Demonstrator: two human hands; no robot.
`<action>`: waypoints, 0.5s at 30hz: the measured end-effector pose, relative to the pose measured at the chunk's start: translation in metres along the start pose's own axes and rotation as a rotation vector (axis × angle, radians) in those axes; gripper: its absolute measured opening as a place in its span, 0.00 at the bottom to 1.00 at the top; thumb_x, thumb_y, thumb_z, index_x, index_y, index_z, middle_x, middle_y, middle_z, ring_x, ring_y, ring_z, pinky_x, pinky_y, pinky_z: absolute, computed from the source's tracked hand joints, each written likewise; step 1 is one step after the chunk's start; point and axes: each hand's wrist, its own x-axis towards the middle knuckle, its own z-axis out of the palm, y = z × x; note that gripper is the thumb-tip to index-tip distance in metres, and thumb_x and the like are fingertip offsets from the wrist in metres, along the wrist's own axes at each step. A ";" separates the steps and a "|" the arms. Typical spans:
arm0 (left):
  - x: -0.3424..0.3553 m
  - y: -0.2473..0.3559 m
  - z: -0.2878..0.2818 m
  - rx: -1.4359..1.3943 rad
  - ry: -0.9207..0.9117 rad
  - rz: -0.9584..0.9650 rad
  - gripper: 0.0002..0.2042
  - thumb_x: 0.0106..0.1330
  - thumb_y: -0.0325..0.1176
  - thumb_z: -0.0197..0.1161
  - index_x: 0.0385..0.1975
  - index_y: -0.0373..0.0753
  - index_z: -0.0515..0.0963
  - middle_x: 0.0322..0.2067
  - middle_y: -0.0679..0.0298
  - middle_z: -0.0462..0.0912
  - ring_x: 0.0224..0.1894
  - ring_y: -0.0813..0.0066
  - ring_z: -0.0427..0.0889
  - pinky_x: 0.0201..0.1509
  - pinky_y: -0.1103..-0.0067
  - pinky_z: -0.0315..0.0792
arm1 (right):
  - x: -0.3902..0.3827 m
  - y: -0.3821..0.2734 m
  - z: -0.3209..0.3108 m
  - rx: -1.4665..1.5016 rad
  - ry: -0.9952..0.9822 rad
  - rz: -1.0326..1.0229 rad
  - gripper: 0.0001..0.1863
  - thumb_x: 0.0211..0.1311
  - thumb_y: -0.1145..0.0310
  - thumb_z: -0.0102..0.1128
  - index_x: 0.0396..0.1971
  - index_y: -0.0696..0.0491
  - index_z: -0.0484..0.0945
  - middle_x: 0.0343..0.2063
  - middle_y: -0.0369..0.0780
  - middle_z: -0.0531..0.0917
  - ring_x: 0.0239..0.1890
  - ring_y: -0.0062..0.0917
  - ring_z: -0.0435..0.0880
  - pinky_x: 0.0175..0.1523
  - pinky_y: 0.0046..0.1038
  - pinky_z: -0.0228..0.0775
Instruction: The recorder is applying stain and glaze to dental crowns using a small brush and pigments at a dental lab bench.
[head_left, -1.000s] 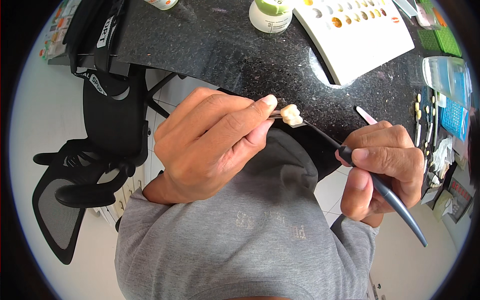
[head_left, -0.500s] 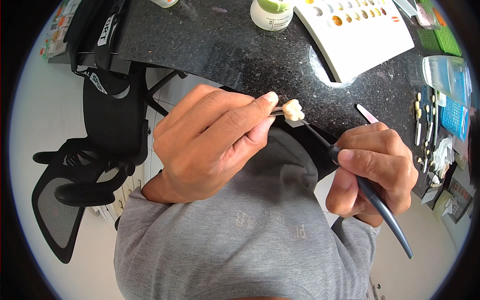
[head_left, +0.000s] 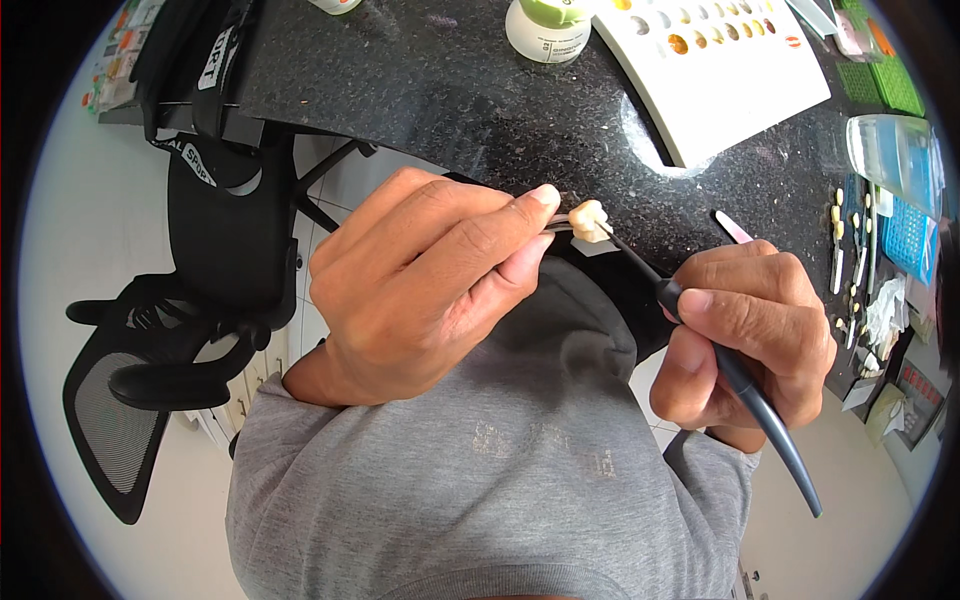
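Left grip: my left hand (head_left: 425, 285) pinches a slim metal holder (head_left: 560, 226) — thumb and fingertips closed on it.
Right grip: my right hand (head_left: 755, 330) closes around a dark, tapered tool (head_left: 752, 397).
Tooth-shaped piece (head_left: 588, 219): at the holder's end, between my hands — tool tip at its right side, apparently touching.
Worktop (head_left: 420, 115): black, speckled; carries a white palette (head_left: 740, 95) and green-lidded jar (head_left: 547, 40).
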 end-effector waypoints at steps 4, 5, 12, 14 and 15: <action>0.000 0.000 0.000 -0.006 -0.002 0.002 0.15 0.41 0.15 0.68 0.32 0.33 0.81 0.25 0.62 0.82 0.26 0.70 0.80 0.27 0.81 0.72 | 0.000 -0.002 0.002 -0.050 0.011 0.012 0.08 0.50 0.80 0.55 0.33 0.63 0.72 0.21 0.43 0.75 0.18 0.23 0.76 0.23 0.21 0.68; 0.000 -0.001 0.000 -0.007 0.005 0.006 0.15 0.41 0.16 0.68 0.32 0.33 0.81 0.25 0.62 0.82 0.26 0.70 0.80 0.27 0.81 0.72 | 0.000 -0.001 0.001 -0.030 0.011 0.007 0.08 0.50 0.80 0.55 0.32 0.63 0.72 0.20 0.43 0.75 0.18 0.23 0.76 0.22 0.21 0.68; 0.000 -0.003 0.000 -0.024 -0.006 0.016 0.15 0.41 0.16 0.68 0.32 0.32 0.81 0.25 0.61 0.82 0.26 0.70 0.80 0.26 0.81 0.71 | 0.001 -0.001 0.002 -0.049 0.006 -0.007 0.08 0.50 0.79 0.56 0.32 0.63 0.72 0.20 0.43 0.75 0.19 0.24 0.77 0.22 0.21 0.67; 0.000 -0.002 0.000 -0.025 0.005 0.005 0.15 0.40 0.15 0.68 0.32 0.32 0.81 0.25 0.61 0.82 0.26 0.70 0.80 0.26 0.81 0.71 | 0.000 -0.001 0.002 -0.072 0.012 -0.007 0.08 0.51 0.79 0.56 0.32 0.64 0.73 0.21 0.43 0.75 0.19 0.24 0.77 0.22 0.22 0.67; -0.001 -0.001 0.000 -0.023 0.006 0.004 0.15 0.40 0.15 0.68 0.32 0.32 0.81 0.25 0.61 0.82 0.26 0.70 0.80 0.26 0.81 0.71 | 0.000 -0.002 0.002 -0.094 0.019 -0.007 0.08 0.51 0.79 0.56 0.32 0.64 0.73 0.21 0.43 0.75 0.19 0.25 0.77 0.22 0.22 0.68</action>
